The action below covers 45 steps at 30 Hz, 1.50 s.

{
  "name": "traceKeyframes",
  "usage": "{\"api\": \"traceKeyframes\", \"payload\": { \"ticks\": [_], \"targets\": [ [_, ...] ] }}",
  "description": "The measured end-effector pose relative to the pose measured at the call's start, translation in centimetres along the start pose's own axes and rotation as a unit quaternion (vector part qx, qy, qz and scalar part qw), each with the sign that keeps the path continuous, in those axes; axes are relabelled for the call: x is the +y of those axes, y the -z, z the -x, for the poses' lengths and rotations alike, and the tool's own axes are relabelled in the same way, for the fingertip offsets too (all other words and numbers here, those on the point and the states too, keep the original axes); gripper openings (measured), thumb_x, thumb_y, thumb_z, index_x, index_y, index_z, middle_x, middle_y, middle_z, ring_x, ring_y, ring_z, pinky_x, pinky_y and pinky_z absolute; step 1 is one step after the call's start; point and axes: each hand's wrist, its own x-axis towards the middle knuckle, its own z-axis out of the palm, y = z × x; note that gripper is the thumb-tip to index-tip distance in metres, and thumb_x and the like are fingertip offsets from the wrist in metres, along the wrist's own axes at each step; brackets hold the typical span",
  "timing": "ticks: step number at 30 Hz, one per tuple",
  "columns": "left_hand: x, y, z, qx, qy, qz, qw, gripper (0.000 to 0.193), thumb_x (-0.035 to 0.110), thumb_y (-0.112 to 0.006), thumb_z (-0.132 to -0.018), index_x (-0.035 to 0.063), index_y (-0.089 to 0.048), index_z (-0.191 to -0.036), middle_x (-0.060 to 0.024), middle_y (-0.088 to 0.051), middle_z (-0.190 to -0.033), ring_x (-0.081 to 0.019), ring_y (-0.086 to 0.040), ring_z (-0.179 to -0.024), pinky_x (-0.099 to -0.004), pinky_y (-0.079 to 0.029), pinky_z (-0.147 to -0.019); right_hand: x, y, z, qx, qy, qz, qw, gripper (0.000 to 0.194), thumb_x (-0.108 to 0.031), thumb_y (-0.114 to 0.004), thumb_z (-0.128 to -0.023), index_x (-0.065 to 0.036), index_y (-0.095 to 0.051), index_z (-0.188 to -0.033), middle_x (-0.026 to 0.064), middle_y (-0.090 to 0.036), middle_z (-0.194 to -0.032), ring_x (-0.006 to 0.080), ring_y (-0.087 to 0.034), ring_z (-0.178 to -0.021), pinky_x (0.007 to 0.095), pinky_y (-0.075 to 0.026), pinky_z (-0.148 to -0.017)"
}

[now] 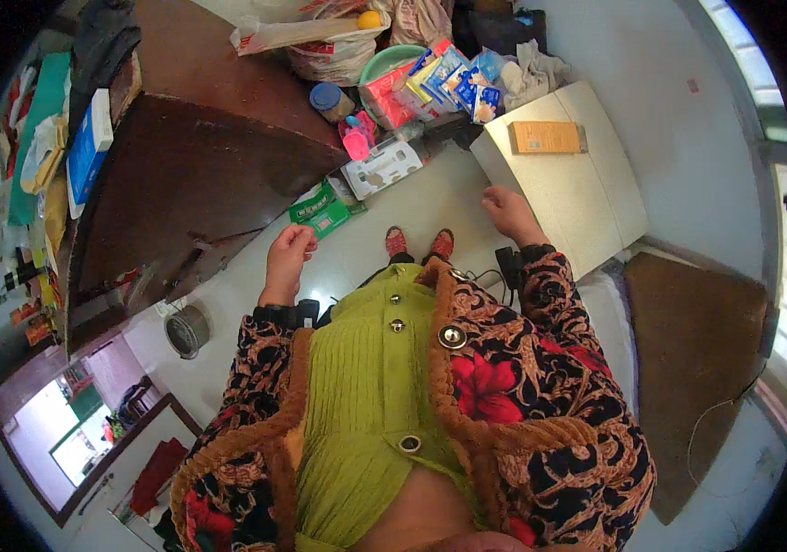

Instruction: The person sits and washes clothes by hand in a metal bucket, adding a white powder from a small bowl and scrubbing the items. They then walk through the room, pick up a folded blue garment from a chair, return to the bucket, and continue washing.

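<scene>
My left hand (286, 262) is held in the air at the left of centre, its fingers curled, with nothing seen in it. Just beyond its fingertips in the picture lies a green packet (324, 209) on the floor. My right hand (508, 211), also loosely curled with nothing visible in it, hangs beside the edge of a pale, cream-coloured cabinet or box (573, 186). On that pale surface rests an orange-brown box (546, 137). Dark bands with small devices are around both wrists. Between the hands my feet in red shoes (418, 243) stand on the floor.
A dark brown wooden cabinet (207, 172) stands at the left. Ahead are a white box (385, 170), a pink plastic scoop (357, 141), a blue-lidded jar (328, 99), a green basin (397, 58) with packets, and plastic bags. A bucket (187, 331) stands lower left, a brown board (697, 372) at right.
</scene>
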Motion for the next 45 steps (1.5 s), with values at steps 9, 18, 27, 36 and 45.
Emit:
{"api": "traceKeyframes", "payload": {
  "ticks": [9, 18, 27, 36, 45],
  "targets": [
    [-1.2, 2.2, -1.8, 0.038, -0.011, 0.057, 0.998, 0.019, 0.026, -0.059, -0.092, 0.0086, -0.061, -0.098, -0.0012, -0.064, -0.087, -0.0106, -0.059, -0.079, -0.0253, -0.044, -0.069, -3.7, 0.7, -3.4, 0.006, 0.068, 0.064, 0.996, 0.027, -0.021, -0.06, -0.087, -0.006, -0.062, -0.109, 0.015, -0.068, -0.095, 0.0297, -0.066, -0.089, 0.0369, -0.051, -0.079],
    [-1.7, 2.0, -1.9, 0.072, 0.001, 0.073, 0.995, 0.023, 0.028, -0.061, -0.091, 0.0076, -0.062, -0.102, -0.0016, -0.064, -0.089, -0.0113, -0.059, -0.082, -0.0262, -0.045, -0.071, -3.4, 0.3, -7.9, -0.054, 0.064, 0.036, 0.996, 0.033, -0.033, -0.061, -0.084, -0.007, -0.065, -0.103, 0.0196, -0.067, -0.092, 0.038, -0.063, -0.089, 0.0435, -0.05, -0.079],
    [0.0, -0.9, 2.7, 0.144, 0.094, 0.044, 0.984, 0.023, 0.027, -0.059, -0.092, 0.0064, -0.061, -0.103, -0.0031, -0.064, -0.091, -0.0125, -0.059, -0.085, -0.0275, -0.046, -0.073, -5.4, -1.4, -13.0, -0.163, 0.104, 0.028, 0.981, 0.03, -0.031, -0.059, -0.084, -0.009, -0.064, -0.104, 0.0195, -0.067, -0.091, 0.0381, -0.063, -0.088, 0.0448, -0.049, -0.079],
    [1.9, -3.7, 6.4, 0.193, 0.145, 0.032, 0.97, 0.023, 0.027, -0.058, -0.092, 0.0066, -0.062, -0.103, -0.003, -0.064, -0.092, -0.0124, -0.06, -0.086, -0.0268, -0.045, -0.075, -3.8, -1.2, -14.1, -0.215, 0.124, 0.066, 0.966, 0.03, -0.028, -0.054, -0.085, -0.006, -0.064, -0.102, 0.0214, -0.066, -0.095, 0.04, -0.061, -0.091, 0.0461, -0.048, -0.081],
    [1.8, -5.3, 7.2, 0.202, 0.144, 0.049, 0.968, 0.023, 0.027, -0.058, -0.092, 0.0065, -0.061, -0.104, -0.0027, -0.065, -0.091, -0.012, -0.06, -0.086, -0.0268, -0.045, -0.075, -4.4, -1.1, -15.3, -0.254, 0.127, 0.112, 0.952, 0.03, -0.028, -0.055, -0.086, -0.007, -0.064, -0.106, 0.0211, -0.065, -0.101, 0.0391, -0.06, -0.097, 0.0447, -0.048, -0.085]
  ]
}}
